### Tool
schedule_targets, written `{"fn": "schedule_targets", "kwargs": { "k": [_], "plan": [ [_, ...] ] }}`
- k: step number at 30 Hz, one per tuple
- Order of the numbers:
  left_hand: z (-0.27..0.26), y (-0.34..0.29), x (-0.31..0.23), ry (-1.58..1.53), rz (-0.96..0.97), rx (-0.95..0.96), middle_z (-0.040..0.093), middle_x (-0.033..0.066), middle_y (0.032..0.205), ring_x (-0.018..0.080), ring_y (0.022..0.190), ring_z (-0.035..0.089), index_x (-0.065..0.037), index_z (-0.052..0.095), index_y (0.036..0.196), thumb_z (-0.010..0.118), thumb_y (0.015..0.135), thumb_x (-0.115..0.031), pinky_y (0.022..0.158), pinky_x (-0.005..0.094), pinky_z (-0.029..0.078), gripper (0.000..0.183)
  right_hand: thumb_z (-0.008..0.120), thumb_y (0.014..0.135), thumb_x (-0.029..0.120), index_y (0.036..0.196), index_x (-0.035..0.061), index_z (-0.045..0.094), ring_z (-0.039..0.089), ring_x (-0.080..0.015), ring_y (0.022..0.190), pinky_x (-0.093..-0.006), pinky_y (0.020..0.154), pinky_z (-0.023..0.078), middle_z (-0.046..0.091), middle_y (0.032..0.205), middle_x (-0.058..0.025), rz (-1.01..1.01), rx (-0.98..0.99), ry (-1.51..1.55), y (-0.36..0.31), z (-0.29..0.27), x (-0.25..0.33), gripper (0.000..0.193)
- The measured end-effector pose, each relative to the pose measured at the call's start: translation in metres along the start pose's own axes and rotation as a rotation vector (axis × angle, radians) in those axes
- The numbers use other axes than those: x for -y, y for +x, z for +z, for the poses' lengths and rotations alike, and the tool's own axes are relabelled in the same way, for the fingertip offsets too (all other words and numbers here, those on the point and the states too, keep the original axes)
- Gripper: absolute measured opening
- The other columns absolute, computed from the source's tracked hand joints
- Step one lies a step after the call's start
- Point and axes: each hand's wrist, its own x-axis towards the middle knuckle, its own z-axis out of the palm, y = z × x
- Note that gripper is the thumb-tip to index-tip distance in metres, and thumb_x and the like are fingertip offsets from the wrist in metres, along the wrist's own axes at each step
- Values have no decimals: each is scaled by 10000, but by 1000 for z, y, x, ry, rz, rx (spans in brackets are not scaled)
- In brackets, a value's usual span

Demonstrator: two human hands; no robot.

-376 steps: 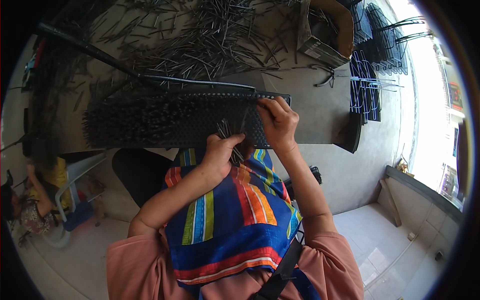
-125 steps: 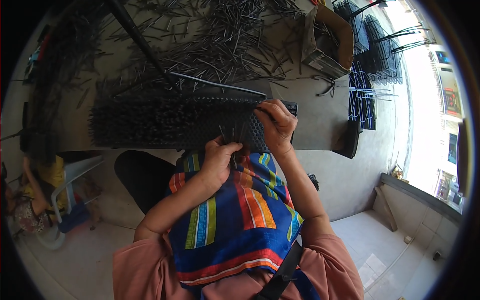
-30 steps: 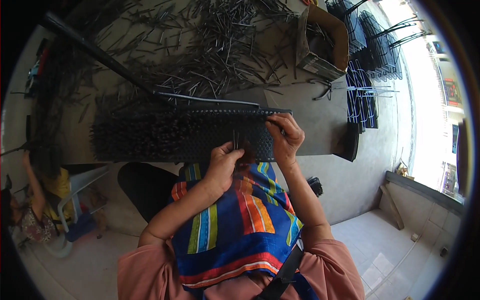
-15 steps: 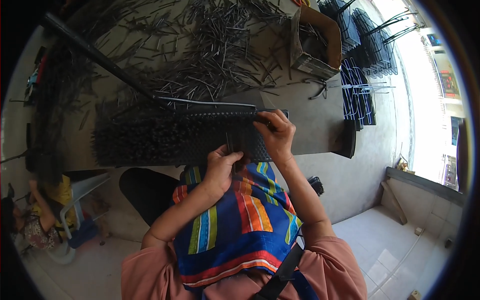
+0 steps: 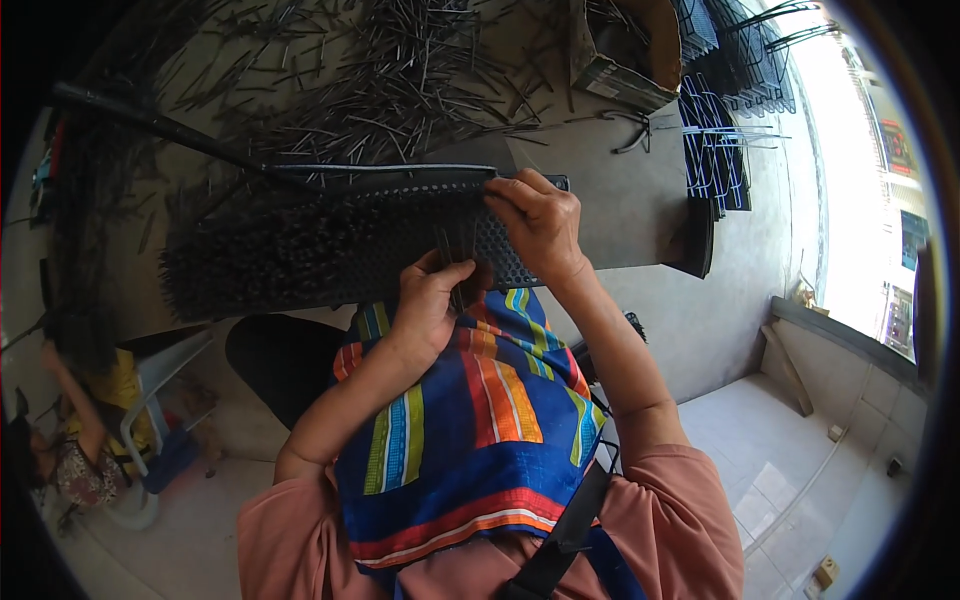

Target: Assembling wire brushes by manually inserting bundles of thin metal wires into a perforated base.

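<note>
In front of my lap lies a long black perforated panel (image 5: 508, 255). Dense dark bristles (image 5: 250, 255) fill its left part, while rows of holes show bare on the right. A few thin dark strips (image 5: 458, 240) stand up between the thumb and fingers of my left hand (image 5: 428, 305), at the panel's near side. My right hand (image 5: 540, 222) is closed in a pinch at the far edge; whatever its fingertips hold is hidden. Close to those fingertips ends a thin pale metal rod (image 5: 390, 168) lying along the far edge.
Loose dark strips (image 5: 410, 80) lie heaped across the table beyond. A dark pole (image 5: 160, 125) slants in from the upper left. At the far right are a cardboard box (image 5: 625, 82), pliers (image 5: 632, 130) and wire racks (image 5: 712, 140). Another person (image 5: 85, 440) sits at the left.
The whole view has shifted, so the table things sit higher in the picture. My right hand stays pinched at the far edge, and my left hand still holds the strips.
</note>
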Motion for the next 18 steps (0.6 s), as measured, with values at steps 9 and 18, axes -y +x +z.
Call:
{"fn": "schedule_targets", "kwargs": {
  "k": [9, 18],
  "plan": [
    [1, 1, -5, -21, 13, 40, 690, 105, 860, 194, 748, 674, -29, 629, 995, 606, 853, -5, 656, 292, 526, 146, 735, 737, 45, 898, 51, 702, 625, -268, 630, -330, 548, 480, 605, 738, -85, -92, 42, -116, 3, -2, 8, 164],
    [0, 1, -3, -21, 14, 10, 689, 110, 854, 202, 735, 676, -25, 627, 984, 601, 853, 1, 639, 301, 530, 136, 741, 742, 74, 843, 50, 690, 631, -274, 641, -343, 557, 492, 617, 789, -81, 13, -82, -77, -10, 4, 4, 115]
  ]
}}
